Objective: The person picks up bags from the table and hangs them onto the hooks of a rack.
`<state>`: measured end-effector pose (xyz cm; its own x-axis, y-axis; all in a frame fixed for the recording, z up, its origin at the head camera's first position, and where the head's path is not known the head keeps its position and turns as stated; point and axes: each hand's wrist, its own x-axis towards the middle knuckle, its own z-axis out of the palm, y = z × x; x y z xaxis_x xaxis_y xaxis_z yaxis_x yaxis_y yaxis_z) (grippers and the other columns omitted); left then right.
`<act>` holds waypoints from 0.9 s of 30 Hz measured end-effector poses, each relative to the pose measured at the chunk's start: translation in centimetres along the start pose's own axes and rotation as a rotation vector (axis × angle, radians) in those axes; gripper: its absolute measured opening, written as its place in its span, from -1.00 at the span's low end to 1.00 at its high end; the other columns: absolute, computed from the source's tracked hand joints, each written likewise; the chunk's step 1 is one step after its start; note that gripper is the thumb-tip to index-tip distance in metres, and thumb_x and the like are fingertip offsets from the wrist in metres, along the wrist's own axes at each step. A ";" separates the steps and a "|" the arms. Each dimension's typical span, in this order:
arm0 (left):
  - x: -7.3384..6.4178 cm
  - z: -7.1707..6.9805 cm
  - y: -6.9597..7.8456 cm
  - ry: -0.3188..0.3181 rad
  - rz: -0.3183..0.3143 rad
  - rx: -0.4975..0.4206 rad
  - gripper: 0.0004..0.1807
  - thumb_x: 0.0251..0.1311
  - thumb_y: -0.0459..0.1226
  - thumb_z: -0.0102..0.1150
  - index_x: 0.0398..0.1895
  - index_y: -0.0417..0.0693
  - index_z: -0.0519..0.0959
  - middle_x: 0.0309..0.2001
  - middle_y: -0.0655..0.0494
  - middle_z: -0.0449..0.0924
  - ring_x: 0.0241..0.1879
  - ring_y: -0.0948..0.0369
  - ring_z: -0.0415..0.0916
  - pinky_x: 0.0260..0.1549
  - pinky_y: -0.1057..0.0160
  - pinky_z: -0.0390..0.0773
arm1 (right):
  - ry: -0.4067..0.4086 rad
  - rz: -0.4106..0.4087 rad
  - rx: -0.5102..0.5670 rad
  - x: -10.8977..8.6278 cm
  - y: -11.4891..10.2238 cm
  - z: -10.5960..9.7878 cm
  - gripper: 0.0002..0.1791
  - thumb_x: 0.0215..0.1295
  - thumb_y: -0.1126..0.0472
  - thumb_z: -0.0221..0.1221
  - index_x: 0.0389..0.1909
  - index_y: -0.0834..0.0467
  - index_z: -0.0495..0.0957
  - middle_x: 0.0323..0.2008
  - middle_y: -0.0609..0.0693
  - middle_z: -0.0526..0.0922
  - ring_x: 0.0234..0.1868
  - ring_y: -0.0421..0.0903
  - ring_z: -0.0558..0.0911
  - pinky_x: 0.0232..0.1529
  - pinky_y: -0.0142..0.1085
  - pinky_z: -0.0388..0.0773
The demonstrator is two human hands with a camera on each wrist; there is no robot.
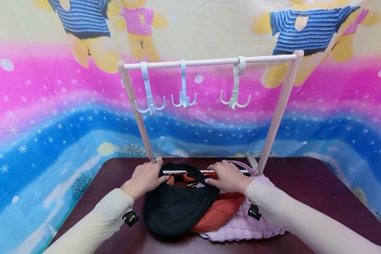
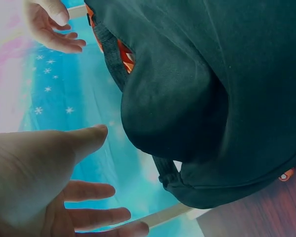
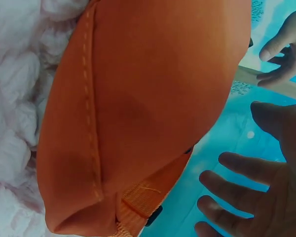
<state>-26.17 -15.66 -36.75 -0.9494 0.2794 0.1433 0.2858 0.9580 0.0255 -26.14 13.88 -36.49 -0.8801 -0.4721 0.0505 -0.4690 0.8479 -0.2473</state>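
Observation:
A black cloth bag (image 1: 177, 208) lies on the table, overlapping an orange-red bag (image 1: 220, 213), which in turn lies over a pink puffy bag (image 1: 246, 225). My left hand (image 1: 146, 179) is at the black bag's upper left, beside its strap. In the left wrist view, its fingers (image 2: 96, 190) are spread and apart from the bag. Over the bags' upper right is my right hand (image 1: 231, 177); the right wrist view shows its fingers (image 3: 241, 197) loosely spread beside the orange-red bag. Neither hand holds anything.
Behind the bags stands a wooden rack. Three hangers, two bluish-white (image 1: 150, 90) (image 1: 183, 86) and one cream (image 1: 235, 86), hang from its top bar (image 1: 209, 62). A lower white bar (image 1: 174, 172) runs behind the bags. A printed cloth backdrop (image 1: 190, 134) surrounds the dark table (image 1: 308, 197).

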 end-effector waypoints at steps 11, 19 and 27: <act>0.9 0.5 -0.1 -0.061 0.018 -0.018 -0.40 0.25 0.02 0.35 0.26 -0.11 0.55 -0.05 -0.12 0.68 -0.22 0.02 0.69 -0.31 -0.03 0.66 | -0.028 -0.044 -0.005 0.5 0.0 -0.2 -0.58 0.36 0.02 0.29 0.11 0.17 0.65 0.00 0.11 0.74 -0.08 0.05 0.60 -0.04 -0.07 0.51; 1.3 0.3 0.2 -0.078 0.028 -0.015 -0.45 0.25 -0.03 0.36 0.21 -0.14 0.57 -0.13 -0.11 0.68 -0.30 0.05 0.66 -0.38 0.00 0.63 | -0.080 -0.004 0.000 1.2 0.0 -0.1 -0.60 0.37 0.04 0.29 0.13 0.14 0.65 0.01 0.07 0.73 0.00 0.04 0.61 0.06 -0.02 0.52; 1.8 0.9 0.3 -0.092 0.033 -0.004 -0.52 0.25 -0.06 0.37 0.12 -0.15 0.60 -0.20 -0.08 0.66 -0.37 0.08 0.62 -0.41 0.00 0.61 | -0.096 0.009 0.022 1.6 0.1 0.2 -0.64 0.35 0.06 0.31 0.09 0.13 0.67 -0.07 0.02 0.76 -0.12 -0.05 0.66 -0.03 -0.07 0.58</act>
<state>-27.91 -14.86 -37.38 -0.9474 0.3157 0.0527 0.3173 0.9480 0.0261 -27.60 13.15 -36.65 -0.8727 -0.4863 -0.0443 -0.4585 0.8472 -0.2684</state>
